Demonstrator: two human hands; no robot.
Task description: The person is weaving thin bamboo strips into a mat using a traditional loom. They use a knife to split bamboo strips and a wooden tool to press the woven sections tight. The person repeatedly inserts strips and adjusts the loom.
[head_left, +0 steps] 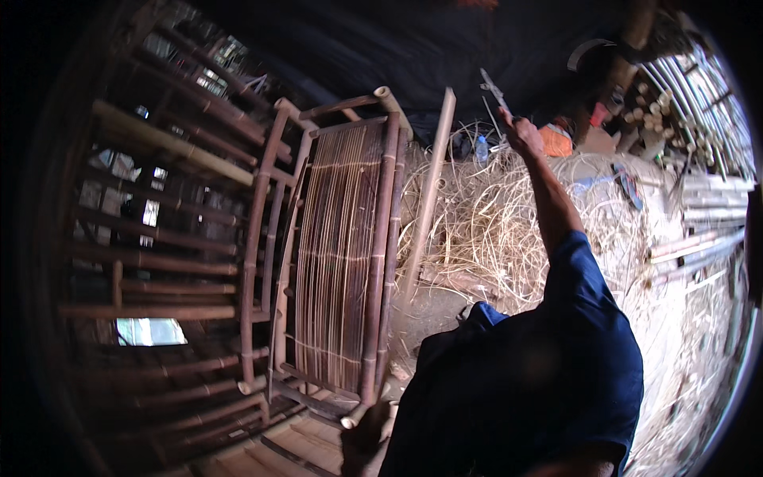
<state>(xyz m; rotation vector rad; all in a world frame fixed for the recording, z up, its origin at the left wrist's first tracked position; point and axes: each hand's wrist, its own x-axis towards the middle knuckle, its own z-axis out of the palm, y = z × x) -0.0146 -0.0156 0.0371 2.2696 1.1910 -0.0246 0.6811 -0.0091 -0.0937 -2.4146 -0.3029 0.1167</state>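
Observation:
My right hand (pixel 524 136) reaches far out ahead, its fingers wrapped round the handle of a knife-like tool (pixel 493 87) with a narrow pale blade pointing up and away. At the lower middle, my left hand (pixel 367 440) is beside the near corner of a bamboo bench (pixel 372 318); shadow and blur hide its fingers. The bench has thick dark poles round a panel of thin slats (pixel 338 238). Just right of it stands a long pale split-bamboo strip (pixel 430 191).
Curly bamboo shavings (pixel 485 238) cover the ground. Beyond them are a plastic bottle (pixel 482 149) and an orange object (pixel 555 141). More bamboo frames (pixel 159 258) crowd the left. Cut poles (pixel 711 199) lie stacked at right, and a dark sheet (pixel 342 48) hangs behind.

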